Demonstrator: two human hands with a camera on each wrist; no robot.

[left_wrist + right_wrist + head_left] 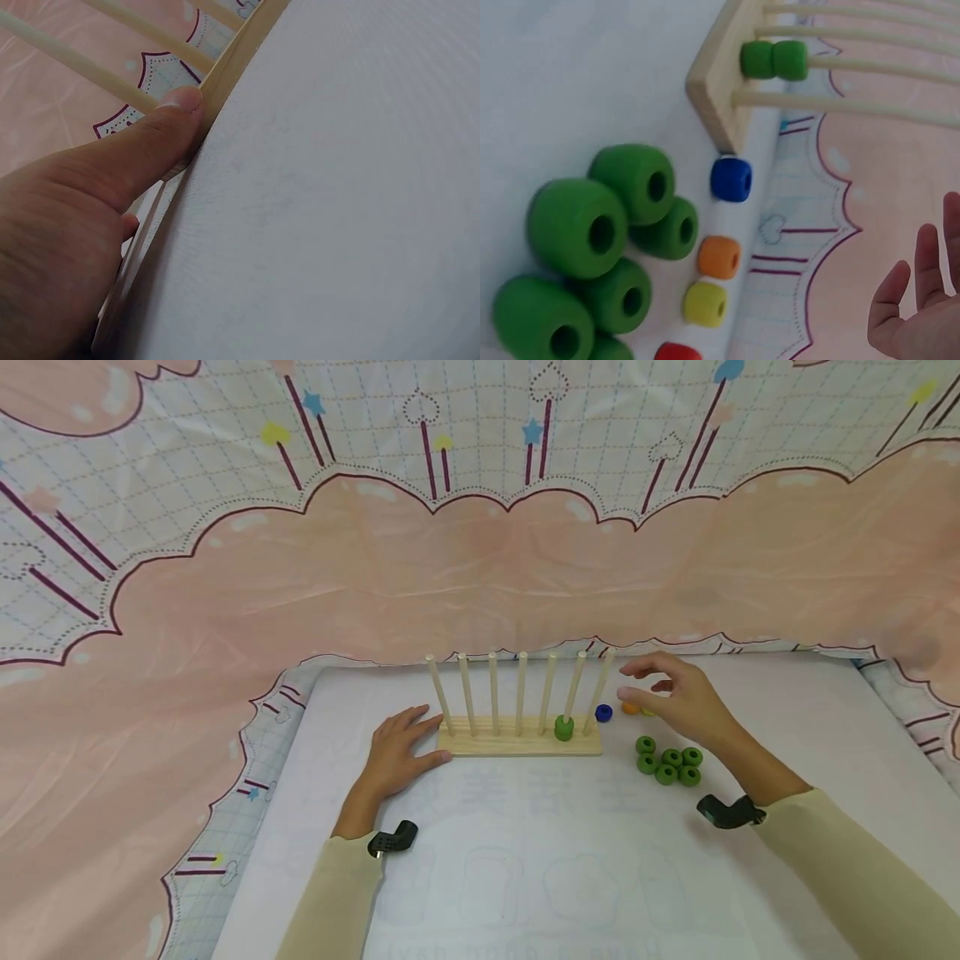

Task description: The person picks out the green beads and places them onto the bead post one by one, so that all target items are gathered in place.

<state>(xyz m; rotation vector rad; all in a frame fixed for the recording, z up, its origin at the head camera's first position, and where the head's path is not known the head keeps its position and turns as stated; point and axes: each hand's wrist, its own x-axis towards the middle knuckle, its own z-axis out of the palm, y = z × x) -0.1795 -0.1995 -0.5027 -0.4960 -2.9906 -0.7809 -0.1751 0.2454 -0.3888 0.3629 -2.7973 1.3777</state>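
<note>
A wooden rack (517, 745) with a row of upright pegs stands near the back of the white surface. Two green beads (564, 727) (774, 60) are stacked on its second peg from the right. My left hand (401, 747) (90, 195) holds the rack's left end, thumb against the front edge and fingers spread behind. My right hand (686, 697) (922, 300) hovers empty right of the rack, fingers loosely bent and apart. Beneath or beside it lie an orange bead (630, 707) (718, 256) and a yellow bead (705, 304). A blue bead (603, 713) (731, 179) lies by the rack's right end.
Several loose green beads (666, 774) (577, 227) lie in a cluster right of the rack, nearer me. A red bead (678, 352) shows at the bottom of the right wrist view. Patterned pink cloth (450, 577) hangs behind the white surface (525, 877).
</note>
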